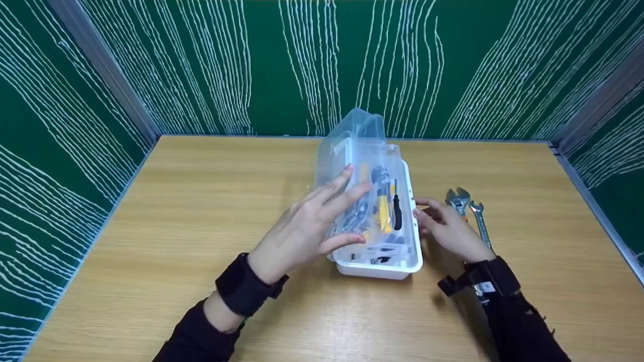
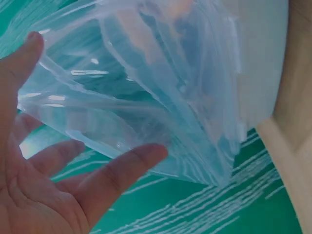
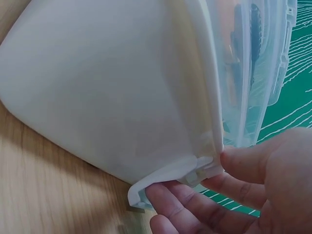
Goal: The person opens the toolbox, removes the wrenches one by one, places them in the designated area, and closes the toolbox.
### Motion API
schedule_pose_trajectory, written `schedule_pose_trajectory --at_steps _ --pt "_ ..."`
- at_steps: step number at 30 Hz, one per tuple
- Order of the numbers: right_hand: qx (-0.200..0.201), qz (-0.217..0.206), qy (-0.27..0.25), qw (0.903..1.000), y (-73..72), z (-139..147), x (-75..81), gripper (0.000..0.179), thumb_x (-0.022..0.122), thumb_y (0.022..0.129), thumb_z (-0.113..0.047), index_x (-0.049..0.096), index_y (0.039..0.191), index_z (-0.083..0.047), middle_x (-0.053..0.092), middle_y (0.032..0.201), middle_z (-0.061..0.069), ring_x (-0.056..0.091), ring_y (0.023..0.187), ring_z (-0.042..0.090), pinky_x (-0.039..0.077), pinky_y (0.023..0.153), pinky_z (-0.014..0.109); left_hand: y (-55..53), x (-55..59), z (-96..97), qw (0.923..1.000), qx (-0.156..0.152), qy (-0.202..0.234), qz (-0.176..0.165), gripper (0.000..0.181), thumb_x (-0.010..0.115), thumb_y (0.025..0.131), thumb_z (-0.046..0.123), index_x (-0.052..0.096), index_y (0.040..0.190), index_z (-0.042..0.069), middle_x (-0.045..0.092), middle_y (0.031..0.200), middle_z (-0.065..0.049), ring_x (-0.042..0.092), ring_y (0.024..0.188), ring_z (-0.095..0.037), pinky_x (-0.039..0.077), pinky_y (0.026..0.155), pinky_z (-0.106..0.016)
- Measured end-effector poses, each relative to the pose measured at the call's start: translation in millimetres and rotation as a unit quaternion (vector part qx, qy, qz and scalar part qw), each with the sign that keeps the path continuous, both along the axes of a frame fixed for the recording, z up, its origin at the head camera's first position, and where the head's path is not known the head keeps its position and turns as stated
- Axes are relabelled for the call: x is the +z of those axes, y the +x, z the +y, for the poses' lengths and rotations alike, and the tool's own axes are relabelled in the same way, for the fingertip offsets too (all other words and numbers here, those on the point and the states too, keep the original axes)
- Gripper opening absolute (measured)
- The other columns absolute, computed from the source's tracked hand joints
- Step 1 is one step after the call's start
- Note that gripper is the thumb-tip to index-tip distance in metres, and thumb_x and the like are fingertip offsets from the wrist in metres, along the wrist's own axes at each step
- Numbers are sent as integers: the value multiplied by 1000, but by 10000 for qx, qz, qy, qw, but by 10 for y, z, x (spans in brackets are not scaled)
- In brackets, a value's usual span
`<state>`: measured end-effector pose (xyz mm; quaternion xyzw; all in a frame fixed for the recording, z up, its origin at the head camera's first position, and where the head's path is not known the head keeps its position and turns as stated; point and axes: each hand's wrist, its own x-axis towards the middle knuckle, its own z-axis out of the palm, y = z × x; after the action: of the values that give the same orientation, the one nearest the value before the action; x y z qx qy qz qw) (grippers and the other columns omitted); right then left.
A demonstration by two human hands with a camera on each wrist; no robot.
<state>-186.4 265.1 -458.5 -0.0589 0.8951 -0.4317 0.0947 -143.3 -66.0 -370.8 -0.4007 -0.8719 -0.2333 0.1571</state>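
Observation:
A white toolbox (image 1: 375, 272) with a clear, raised lid (image 1: 333, 156) stands on the table. Through its clear plastic show a yellow tool (image 1: 384, 213) and a black tool (image 1: 397, 213). My left hand (image 1: 307, 221) is spread at the lid's left side, fingers and thumb extended; the left wrist view shows them around the lid's edge. At the box's right long side is my right hand (image 1: 448, 229). In the right wrist view its thumb lies at the rim while its fingers curl under a white latch (image 3: 168, 174), pinching there.
Right of the box lie an adjustable wrench (image 1: 458, 198) and a combination wrench (image 1: 480, 221), close beside the right hand and partly behind it. The wooden table (image 1: 201, 201) is bounded by green panels (image 1: 266, 65) with white wavy lines at the back and sides.

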Motion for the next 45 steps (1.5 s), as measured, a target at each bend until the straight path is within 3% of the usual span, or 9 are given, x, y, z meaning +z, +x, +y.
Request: schedule_pose_trajectory --at_steps 9,16,20,23,28,35,42,45 --pt "93 -180 81 9998 -1 4 26 59 46 114 -49 47 160 -11 67 138 21 69 120 32 57 108 53 11 45 129 9996 -87 -190 167 75 77 97 49 49 162 22 40 171 -20 54 148 -42 52 114 -60" --pt "115 -132 -82 9998 -10 18 23 60 49 114 -47 48 159 -8 69 138 22 71 120 32 59 107 51 14 74 195 9985 -115 -486 225 74 70 100 54 46 164 24 38 171 -20 55 146 -44 52 114 -60" --pt "147 51 -143 9998 -7 25 3 62 51 113 -47 48 159 -4 69 137 25 72 118 33 61 105 49 14 83 248 9971 -116 -687 308 74 66 102 57 44 165 26 38 171 -21 65 135 -43 55 112 -58" --pt "146 33 -117 9998 -8 29 1 64 51 113 -49 48 159 -6 69 138 24 72 119 34 60 106 52 19 95 285 9958 -34 -854 319 73 66 102 57 44 165 27 39 171 -19 67 129 -48 61 101 -58" --pt "126 -74 -100 9998 -9 42 0 65 50 112 -52 47 160 -9 68 140 24 71 122 35 57 109 56 35 103 354 9915 96 -1178 547 72 65 102 60 46 164 28 42 170 -15 61 134 -54 68 83 -51" --pt "85 -75 -87 9999 5 72 -12 60 50 114 -46 46 161 -10 67 140 23 70 121 34 58 108 54 49 112 488 9811 289 -1739 803 71 62 101 65 47 163 33 44 170 -10 62 137 -49 68 86 -52" --pt "120 -25 -42 9999 2 77 -30 56 49 114 -41 46 161 -9 68 140 22 69 122 35 56 110 56 85 120 569 9735 405 -2120 761 73 64 100 66 45 163 35 43 172 -7 46 151 -50 69 74 -40" --pt "155 42 -14 9999 -4 74 -40 55 49 115 -39 47 160 -8 69 139 23 70 121 35 57 108 55 96 123 591 9729 395 -2168 706 74 65 99 65 45 164 35 43 171 -8 43 153 -51 69 82 -45"
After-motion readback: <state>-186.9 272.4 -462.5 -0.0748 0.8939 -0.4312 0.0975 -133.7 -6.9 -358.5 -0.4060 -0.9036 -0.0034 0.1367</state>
